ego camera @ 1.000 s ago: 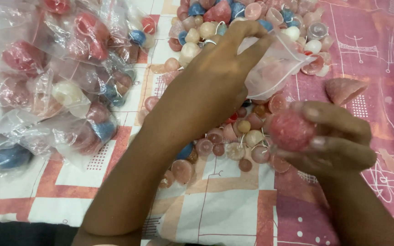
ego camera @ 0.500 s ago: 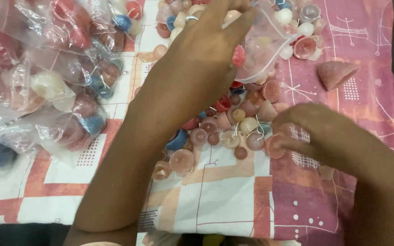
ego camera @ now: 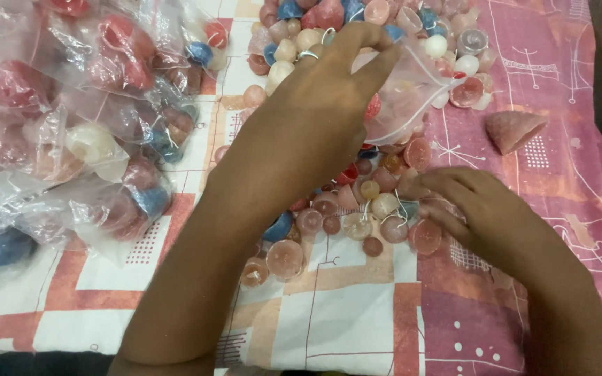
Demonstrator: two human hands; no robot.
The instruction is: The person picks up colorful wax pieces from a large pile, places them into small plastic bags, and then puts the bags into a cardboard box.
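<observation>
Head view shows a change: a moment ago the right hand (ego camera: 485, 216) held up a pink candle, and now it is down flat on the heap of small candles (ego camera: 357, 209), fingers spread and touching them, gripping nothing that can be seen. So that candle seems to have gone into the bag, and the hand is feeling for more. The left hand (ego camera: 315, 118) pinches the clear plastic bag (ego camera: 412, 94) open above the heap. Filled bags (ego camera: 85, 139) lie to the left on the patterned cloth (ego camera: 357, 327).
</observation>
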